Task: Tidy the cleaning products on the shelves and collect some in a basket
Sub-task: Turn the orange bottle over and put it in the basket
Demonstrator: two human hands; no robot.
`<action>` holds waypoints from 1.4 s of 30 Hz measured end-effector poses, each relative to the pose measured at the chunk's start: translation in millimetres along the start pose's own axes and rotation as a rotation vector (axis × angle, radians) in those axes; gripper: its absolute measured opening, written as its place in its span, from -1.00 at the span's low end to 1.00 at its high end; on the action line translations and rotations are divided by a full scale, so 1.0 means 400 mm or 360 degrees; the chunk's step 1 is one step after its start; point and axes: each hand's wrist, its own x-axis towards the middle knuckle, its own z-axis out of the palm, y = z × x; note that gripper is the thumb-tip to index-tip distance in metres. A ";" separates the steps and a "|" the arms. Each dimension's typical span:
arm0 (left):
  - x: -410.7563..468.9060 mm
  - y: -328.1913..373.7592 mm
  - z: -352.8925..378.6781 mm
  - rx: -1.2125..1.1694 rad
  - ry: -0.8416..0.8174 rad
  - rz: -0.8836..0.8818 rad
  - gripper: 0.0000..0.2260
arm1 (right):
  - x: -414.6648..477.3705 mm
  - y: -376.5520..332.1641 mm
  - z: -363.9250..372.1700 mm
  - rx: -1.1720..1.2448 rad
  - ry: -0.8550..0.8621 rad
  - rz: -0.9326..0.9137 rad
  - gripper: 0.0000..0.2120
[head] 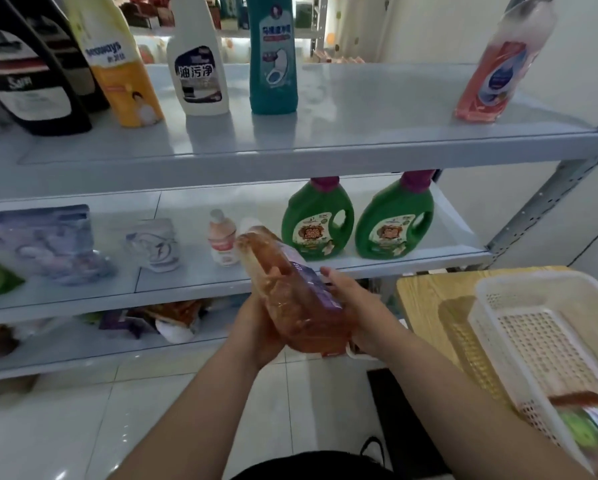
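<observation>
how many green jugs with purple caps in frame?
2, both upright on the middle shelf: left green jug, right green jug beside it. More may hide behind them.

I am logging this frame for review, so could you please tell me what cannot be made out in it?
Head view.
Label of the orange bottle: motion-blurred; left hand and right hand partly cover it.
The orange-and-green item in the white basket: blurred, cut off by the right edge.
Caps of the green jugs: partly behind the top shelf.
The packets on the bottom shelf: shadowed, blurred.
Top of the black bottle: cut by the upper edge.
</observation>
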 end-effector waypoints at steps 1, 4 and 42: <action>0.001 -0.013 0.009 0.0024 0.0010 -0.0021 -0.45 | 0.015 0.005 -0.012 0.0156 -0.0047 0.0172 -0.44; 0.015 -0.034 0.030 0.0274 0.0125 -0.0067 -0.56 | 0.038 0.022 -0.052 0.0388 -0.0170 0.0386 -0.43; -0.001 -0.052 0.045 0.1724 -0.0183 0.0074 -0.42 | 0.041 -0.006 -0.063 0.0388 0.0024 -0.0144 -0.29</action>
